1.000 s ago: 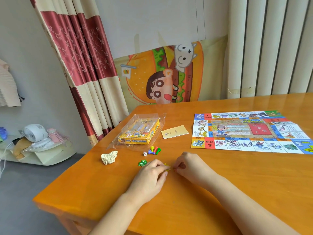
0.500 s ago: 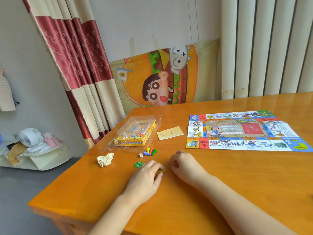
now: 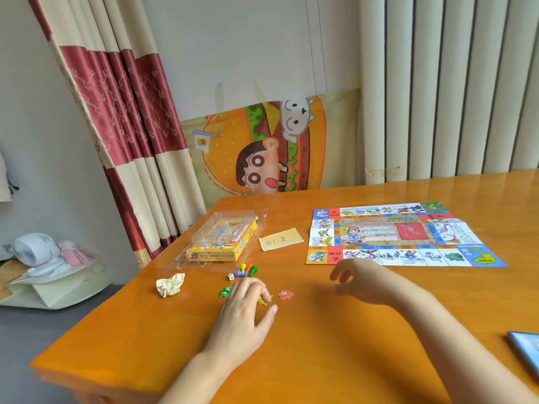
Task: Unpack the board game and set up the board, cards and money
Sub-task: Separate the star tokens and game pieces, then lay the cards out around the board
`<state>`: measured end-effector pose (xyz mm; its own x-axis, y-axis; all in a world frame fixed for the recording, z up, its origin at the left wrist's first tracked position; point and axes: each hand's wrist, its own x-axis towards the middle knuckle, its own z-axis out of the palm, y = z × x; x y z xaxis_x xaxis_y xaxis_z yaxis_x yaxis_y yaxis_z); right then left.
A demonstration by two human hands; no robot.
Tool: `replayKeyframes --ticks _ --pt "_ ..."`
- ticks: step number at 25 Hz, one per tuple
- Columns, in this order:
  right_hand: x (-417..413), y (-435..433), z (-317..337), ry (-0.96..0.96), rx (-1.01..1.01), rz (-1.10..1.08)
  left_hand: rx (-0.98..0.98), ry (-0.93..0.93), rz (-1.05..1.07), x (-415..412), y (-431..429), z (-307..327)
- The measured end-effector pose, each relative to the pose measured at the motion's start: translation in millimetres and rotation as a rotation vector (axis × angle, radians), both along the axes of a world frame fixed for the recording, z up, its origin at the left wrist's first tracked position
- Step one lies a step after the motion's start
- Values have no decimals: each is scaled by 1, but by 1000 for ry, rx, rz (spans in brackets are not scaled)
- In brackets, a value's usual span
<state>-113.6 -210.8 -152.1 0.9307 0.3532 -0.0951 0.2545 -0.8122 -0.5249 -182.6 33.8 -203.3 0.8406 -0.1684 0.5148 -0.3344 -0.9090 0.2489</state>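
Left hand (image 3: 245,312) low on the surface (image 3: 320,360), fingers curled over a yellow token (image 3: 264,300). At 3 o'clock of it, red token (image 3: 285,294), then right hand (image 3: 364,282), loosely curled, empty. At 12 o'clock, pawns (image 3: 246,269), die (image 3: 230,276), game box (image 3: 223,240). At 1 o'clock, unfolded board (image 3: 402,234).

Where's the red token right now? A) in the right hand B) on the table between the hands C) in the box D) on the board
B: the red token lies flat on the table, between the left hand and the right hand, short of the board.
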Motion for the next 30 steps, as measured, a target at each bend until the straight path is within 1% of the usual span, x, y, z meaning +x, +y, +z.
replayKeyframes --ticks 2,4,6,8,12,14,16,17,20,21,25,27,30 --pt "-10 -25 1 9 -138 -8 -35 25 -17 3 -8 7" --pt "-19 -43 1 21 -211 -11 -56 61 -57 8 -22 18" --pt "-25 -56 2 29 -207 -19 -40 117 -142 12 -43 26" --pt "-32 -69 4 21 -223 -34 18 179 -230 12 -69 28" --pt "-47 -95 12 15 -272 -42 124 285 -344 9 -114 19" --pt "-54 -116 21 -17 -253 -45 131 323 -379 10 -131 15" --pt "-64 -143 31 -20 -301 -58 120 373 -388 12 -147 15" --pt "-69 -156 34 24 -368 -50 122 391 -388 14 -153 16" --pt "-83 -172 36 227 -659 49 175 437 -369 20 -165 23" --pt "-84 -172 35 253 -708 79 194 452 -360 21 -168 24" --pt "-73 -171 33 236 -719 82 229 453 -342 18 -176 25" --pt "-72 -170 34 275 -731 57 221 452 -342 16 -176 22" --pt "-78 -161 41 343 -873 35 201 432 -336 12 -176 17"
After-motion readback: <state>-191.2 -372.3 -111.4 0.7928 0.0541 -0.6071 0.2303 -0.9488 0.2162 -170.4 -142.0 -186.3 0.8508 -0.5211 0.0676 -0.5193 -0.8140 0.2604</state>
